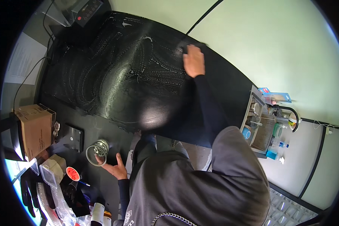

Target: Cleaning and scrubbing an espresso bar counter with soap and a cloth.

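My right hand is stretched out, back up, over the black countertop near the wall. It is slightly blurred, and whether a cloth lies under its palm cannot be told. Wet, foamy streaks curve across the surface to its left. My left hand is low on the left, over a dark grey worktop, thumb spread from the fingers. Next to it stands a clear drinking glass. Some of its fingertips show through the glass wall; contact is unclear.
A cardboard box, a flat black device, a red-filled tub and a spiral notebook crowd the left. On the right is a sink with dishes, a black faucet and bottles. A control panel sits top left.
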A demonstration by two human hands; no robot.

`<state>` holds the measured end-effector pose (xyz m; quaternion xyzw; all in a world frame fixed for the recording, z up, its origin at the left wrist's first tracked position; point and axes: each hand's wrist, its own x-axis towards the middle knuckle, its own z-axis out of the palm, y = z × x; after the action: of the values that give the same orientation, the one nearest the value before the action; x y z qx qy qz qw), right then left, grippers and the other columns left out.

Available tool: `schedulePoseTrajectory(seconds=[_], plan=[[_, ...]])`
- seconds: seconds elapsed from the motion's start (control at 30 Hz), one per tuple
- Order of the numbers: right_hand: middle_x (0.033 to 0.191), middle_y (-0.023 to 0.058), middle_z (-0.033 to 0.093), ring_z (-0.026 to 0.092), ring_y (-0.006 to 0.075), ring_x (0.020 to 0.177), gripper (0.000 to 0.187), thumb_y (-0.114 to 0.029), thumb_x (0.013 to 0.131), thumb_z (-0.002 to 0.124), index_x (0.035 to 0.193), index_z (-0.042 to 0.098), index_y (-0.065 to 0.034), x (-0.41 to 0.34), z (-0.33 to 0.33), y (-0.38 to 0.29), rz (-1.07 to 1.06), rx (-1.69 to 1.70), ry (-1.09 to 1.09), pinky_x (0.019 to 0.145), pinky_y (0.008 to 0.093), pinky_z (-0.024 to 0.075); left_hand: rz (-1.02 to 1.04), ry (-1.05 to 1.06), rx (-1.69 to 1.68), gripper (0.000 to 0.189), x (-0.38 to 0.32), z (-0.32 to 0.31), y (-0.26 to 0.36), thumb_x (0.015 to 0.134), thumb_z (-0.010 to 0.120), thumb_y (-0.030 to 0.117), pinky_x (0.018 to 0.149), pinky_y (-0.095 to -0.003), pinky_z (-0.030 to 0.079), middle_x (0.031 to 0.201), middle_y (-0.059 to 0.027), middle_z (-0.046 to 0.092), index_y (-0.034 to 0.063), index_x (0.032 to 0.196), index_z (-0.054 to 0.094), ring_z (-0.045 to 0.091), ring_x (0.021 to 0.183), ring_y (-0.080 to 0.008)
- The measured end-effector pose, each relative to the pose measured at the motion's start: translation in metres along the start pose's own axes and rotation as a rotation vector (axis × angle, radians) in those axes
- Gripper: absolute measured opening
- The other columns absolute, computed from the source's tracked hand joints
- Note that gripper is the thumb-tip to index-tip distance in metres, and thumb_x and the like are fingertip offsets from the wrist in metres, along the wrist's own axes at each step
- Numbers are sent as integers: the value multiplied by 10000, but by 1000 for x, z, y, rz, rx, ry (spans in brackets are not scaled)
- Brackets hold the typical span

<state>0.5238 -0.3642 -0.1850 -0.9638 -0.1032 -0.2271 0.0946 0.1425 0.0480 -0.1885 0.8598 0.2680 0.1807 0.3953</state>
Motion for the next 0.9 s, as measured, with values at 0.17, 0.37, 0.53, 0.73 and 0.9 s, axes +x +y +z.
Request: schedulePoseTrajectory(seconds=[0.17,0.37,0.53,0.73,0.9], plan=[[1375,146,547,482,361,1307,450,-222,910,611,1313,573,-25,-41,-30,-142,-345,113,-248,1091,470,389,1,10,61,995,-1,-1,-8,857,790,140,1248,-480,196,1635,-262,225,-33,1592,142,268,1513,-371],[1515,241,436,370,407,1436,546,-214,940,569,1430,477,9,-146,-82,-77,225,-6,-309,1157,539,314,-15,53,105,995,-2,-4,-8,887,777,230,1250,-478,190,1634,-271,219,-52,1588,129,259,1515,-379],[1244,211,585,538,383,1150,453,-293,918,607,1202,569,58,-57,-19,56,512,-221,107,925,513,437,74,78,133,973,-2,1,-17,948,692,404,1245,-491,212,1630,-276,216,-56,1586,121,263,1510,-391],[1194,192,599,532,354,1133,345,-230,933,594,1159,642,28,60,52,-25,217,-1,-20,932,463,410,158,37,105,877,-2,7,-10,1020,559,448,1227,-497,265,1632,-273,173,-49,1588,113,267,1502,-389],[1323,158,610,555,317,1246,417,-240,940,625,1280,595,-1,29,11,47,-9,209,-90,1074,435,405,179,22,139,838,0,5,-28,1043,500,459,1211,-494,293,1610,-306,191,-78,1573,134,306,1481,-402]])
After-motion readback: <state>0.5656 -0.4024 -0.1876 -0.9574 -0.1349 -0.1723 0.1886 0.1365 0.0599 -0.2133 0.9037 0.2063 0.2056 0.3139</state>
